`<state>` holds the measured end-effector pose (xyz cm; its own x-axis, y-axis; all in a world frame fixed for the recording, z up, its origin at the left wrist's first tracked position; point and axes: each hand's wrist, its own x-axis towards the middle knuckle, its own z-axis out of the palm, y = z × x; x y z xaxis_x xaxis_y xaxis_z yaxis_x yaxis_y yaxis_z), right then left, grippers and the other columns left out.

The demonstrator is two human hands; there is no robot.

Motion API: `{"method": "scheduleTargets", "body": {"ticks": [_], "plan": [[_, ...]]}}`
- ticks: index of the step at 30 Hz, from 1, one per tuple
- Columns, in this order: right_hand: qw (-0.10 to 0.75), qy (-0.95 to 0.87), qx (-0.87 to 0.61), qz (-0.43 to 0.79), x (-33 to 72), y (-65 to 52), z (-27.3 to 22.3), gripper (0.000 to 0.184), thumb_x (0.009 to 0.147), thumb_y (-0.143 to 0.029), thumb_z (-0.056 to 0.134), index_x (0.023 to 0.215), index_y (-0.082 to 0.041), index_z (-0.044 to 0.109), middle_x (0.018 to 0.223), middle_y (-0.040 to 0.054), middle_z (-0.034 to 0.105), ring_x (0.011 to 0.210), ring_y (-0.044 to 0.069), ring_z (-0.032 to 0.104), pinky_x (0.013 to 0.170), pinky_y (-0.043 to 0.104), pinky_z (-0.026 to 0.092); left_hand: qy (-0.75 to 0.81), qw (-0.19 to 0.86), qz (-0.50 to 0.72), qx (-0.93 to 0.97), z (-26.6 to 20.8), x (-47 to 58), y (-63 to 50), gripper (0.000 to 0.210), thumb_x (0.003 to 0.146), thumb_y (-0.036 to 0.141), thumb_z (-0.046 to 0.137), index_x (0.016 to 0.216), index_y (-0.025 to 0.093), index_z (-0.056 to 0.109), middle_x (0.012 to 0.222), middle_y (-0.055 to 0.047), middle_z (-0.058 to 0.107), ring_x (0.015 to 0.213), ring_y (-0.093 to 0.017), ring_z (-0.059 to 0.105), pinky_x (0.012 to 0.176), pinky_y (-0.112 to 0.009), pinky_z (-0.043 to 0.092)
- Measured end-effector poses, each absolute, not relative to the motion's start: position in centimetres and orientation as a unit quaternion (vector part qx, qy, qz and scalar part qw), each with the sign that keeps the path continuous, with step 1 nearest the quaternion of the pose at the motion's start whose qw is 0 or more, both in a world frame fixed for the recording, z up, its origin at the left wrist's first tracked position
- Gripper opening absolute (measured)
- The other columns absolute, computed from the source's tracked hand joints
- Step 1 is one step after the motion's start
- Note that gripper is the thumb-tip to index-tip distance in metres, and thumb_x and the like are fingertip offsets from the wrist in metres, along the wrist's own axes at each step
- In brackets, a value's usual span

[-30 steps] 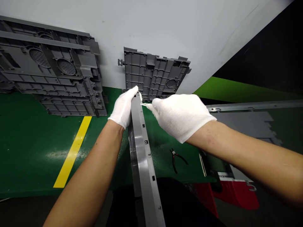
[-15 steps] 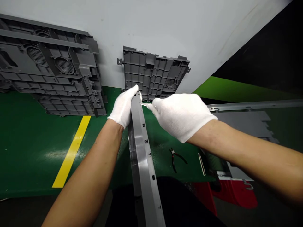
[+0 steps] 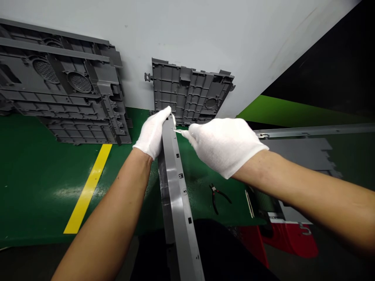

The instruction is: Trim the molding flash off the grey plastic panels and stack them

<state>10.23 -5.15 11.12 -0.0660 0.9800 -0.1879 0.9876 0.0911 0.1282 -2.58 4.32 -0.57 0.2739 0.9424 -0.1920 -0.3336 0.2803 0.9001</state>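
Centrally, one gray panel (image 3: 176, 199), left hand (image 3: 151, 130) fingers clamped on it; right hand (image 3: 227, 142) fingers closed around one slim tool (image 3: 178, 131); one pair of pliers (image 3: 214, 189) on the desk (image 3: 32, 187).

Light's glaring off the green tabletop (image 3: 35, 195) and gray panel (image 3: 175, 195), bottom's sinking into shadow, right forearm (image 3: 307, 185) is kinda blurring toward the edge.

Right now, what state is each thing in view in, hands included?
Left hand: gloved, gripping the gray part's far end.
Right hand: gloved, closed on the blade.
Gray part: held narrow side up.
Blade: bare, tip at the part's edge.
Pliers: lying down, handles spread.
Ribbed panel: propped up, unheld.
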Motion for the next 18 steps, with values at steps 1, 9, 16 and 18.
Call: {"method": "scheduleTargets", "body": {"ticks": [1,9,16,18], "plan": [[0.111,0.731,0.673,-0.019,10.3,-5.2,11.1,0.047,0.102,-0.054,0.043,0.1,-0.018,0.074,0.078,0.0134,0.074,0.085,0.028,0.072,0.075,0.037,0.049,0.394,0.697,0.456,0.388,-0.6,-2.6,4.3,0.036,0.082,0.05,0.073,0.068,0.019,0.06,0.063,-0.003,0.061,0.057,-0.015,0.059,0.057,-0.028,0.049],[0.108,0.732,0.672,-0.031,10.2,-5.5,11.0,0.043,0.101,-0.051,0.046,0.097,-0.018,0.073,0.077,0.0128,0.073,0.084,0.028,0.071,0.073,0.038,0.048,0.398,0.697,0.443,0.4,-0.1,-2.5,4.1,0.038,0.084,0.052,0.069,0.068,0.019,0.061,0.063,-0.004,0.062,0.052,-0.014,0.054,0.05,-0.028,0.046],[-0.033,0.711,0.696,-0.095,12.0,-4.3,10.2,0.054,0.101,-0.062,0.037,0.078,-0.022,0.065,0.067,0.0036,0.063,0.073,0.022,0.064,0.066,0.031,0.045,0.41,0.685,0.459,0.389,0.6,-3.1,3.8,0.035,0.085,0.046,0.07,0.065,0.019,0.06,0.063,-0.003,0.06,0.053,-0.014,0.054,0.05,-0.027,0.044],[-0.152,0.669,0.707,-0.173,12.3,-4.1,9.3,0.058,0.098,-0.069,0.036,0.072,-0.022,0.058,0.063,0.0002,0.056,0.063,0.017,0.056,0.058,0.028,0.041,0.416,0.679,0.468,0.383,0.6,-3.1,3.7,0.034,0.085,0.045,0.07,0.066,0.019,0.062,0.063,-0.002,0.06,0.053,-0.014,0.054,0.049,-0.026,0.043]]}}
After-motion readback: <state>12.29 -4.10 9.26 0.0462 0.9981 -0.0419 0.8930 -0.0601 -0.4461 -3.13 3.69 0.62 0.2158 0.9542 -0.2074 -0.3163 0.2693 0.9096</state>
